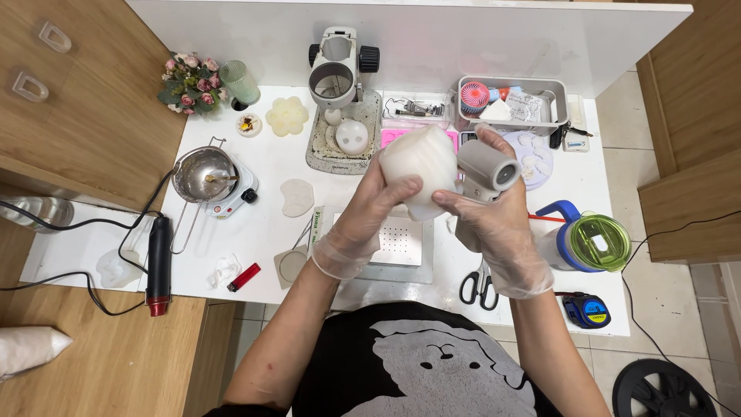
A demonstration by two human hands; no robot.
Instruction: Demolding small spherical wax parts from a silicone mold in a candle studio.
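Both gloved hands hold a white ribbed mould point(421, 166) above the worktop point(270, 208). Left hand point(363, 220) cups it; right hand point(490, 220) also grips a grey tool point(488, 167).

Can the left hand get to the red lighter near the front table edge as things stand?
Probably not right away: the left hand is cupped around the white ribbed mould held over the table. The path down-left to the red lighter looks free, with only a crumpled tissue beside it.
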